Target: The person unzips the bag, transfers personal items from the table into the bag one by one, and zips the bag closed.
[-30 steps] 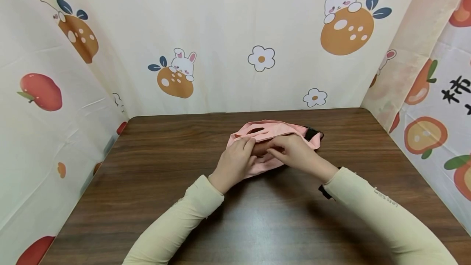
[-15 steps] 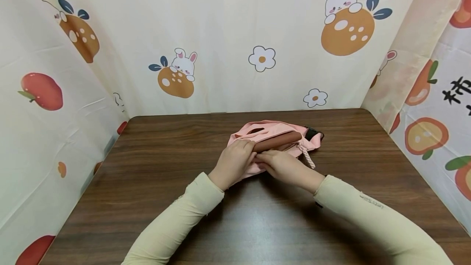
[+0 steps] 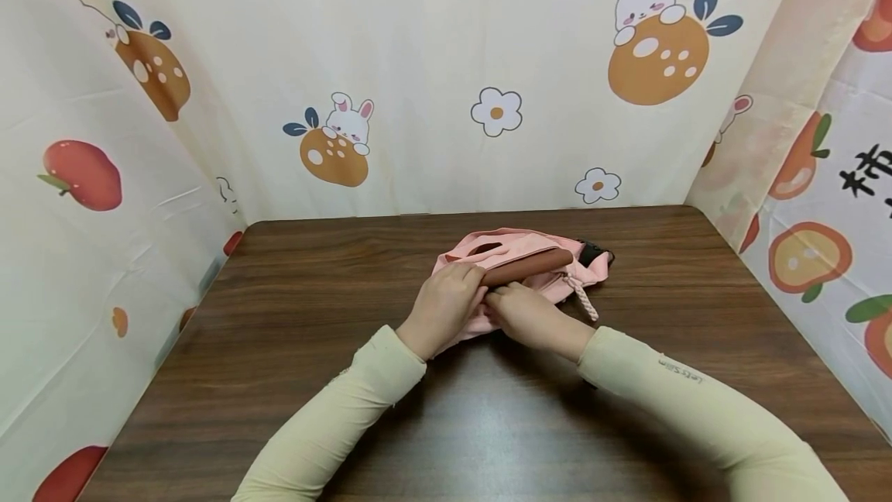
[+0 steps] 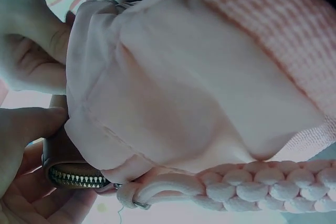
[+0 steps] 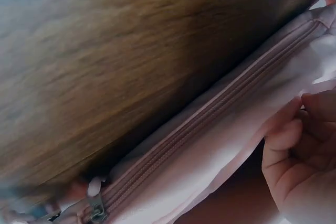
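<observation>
A pink waist bag (image 3: 474,324) lies towards the back of the table, its pocket unzipped. Out of the opening shows a long brown zippered pouch (image 3: 533,263). My left hand (image 3: 446,304) grips the pouch's left end at the bag's edge; the left wrist view shows thumb and fingers around the pouch (image 4: 73,156) beside its metal zipper teeth. Close to it, my right hand (image 3: 526,314) pinches the front edge of the opening, fingertips partly hidden by the fabric. In the right wrist view, curled right fingers (image 5: 286,140) hold that pink edge above the brown pouch.
A braided pull cord (image 3: 581,297) hangs off the bag's right side, near a black buckle (image 3: 591,252). Another zipper runs along the bag, with a metal slider (image 5: 97,208). The dark wooden table (image 3: 313,269) meets a printed curtain (image 3: 432,153) behind and at both sides.
My right hand has moved from over the brown pouch down and left to the bag's front edge. The pouch's right part and the braided cord now show. The left hand stays nearly still.
</observation>
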A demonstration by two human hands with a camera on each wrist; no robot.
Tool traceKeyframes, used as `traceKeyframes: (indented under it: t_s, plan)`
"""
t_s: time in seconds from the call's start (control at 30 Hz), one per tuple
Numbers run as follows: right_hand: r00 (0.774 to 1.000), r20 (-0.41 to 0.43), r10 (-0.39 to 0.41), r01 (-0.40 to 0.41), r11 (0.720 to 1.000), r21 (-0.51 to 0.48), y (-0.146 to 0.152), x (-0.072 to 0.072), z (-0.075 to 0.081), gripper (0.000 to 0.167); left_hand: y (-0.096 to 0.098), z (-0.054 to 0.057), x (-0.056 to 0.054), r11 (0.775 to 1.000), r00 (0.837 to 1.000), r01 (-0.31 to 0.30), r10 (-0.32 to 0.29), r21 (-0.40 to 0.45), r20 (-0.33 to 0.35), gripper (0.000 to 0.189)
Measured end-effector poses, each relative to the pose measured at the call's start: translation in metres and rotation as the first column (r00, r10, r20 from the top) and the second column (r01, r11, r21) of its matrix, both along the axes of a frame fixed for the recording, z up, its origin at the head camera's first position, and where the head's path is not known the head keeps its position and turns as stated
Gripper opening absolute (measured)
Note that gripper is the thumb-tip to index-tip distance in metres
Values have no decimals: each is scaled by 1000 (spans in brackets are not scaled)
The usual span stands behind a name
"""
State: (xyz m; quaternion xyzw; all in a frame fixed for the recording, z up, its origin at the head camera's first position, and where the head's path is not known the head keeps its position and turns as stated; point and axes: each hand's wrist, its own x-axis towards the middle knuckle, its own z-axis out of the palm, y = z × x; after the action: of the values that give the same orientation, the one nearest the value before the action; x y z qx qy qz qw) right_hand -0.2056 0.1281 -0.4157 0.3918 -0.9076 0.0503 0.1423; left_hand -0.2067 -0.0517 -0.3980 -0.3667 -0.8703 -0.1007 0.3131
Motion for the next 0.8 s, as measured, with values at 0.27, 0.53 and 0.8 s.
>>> traceKeyframes:
  t_s: [0.27,0.53,0.8]
  plan:
    - [989,149,5,16,991,-136,-1,-2,5,6,0,2,-2,1000,1000,0,0,-18,-20,10]
    - [988,146,51,-31,990,-138,2,0,9,11,-1,1,-5,999,998,-36,34,-22,-61,11]
    - [974,197,109,-71,979,-191,6,1,12,10,-2,2,-5,999,999,-29,28,-42,-27,13]
